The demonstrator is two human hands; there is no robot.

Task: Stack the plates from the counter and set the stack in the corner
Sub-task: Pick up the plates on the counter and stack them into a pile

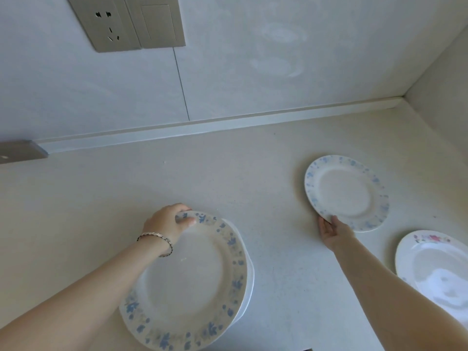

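Note:
A large white plate with a blue flower rim [192, 282] lies on top of another white plate [249, 272] at the near left of the counter. My left hand [169, 221], with a bracelet on the wrist, grips its far rim. A smaller blue-speckled plate [347, 192] sits further right. My right hand [331, 230] touches its near edge, fingers under the rim and thumb on top. A third plate with pink flowers [435, 269] lies at the right edge, partly behind my right forearm.
The pale counter [228, 173] runs back to a tiled wall. The corner [402, 100] is at the far right. A socket and switch plate [126, 22] hang on the wall at upper left. A grey metal object [20, 152] sits at the left edge.

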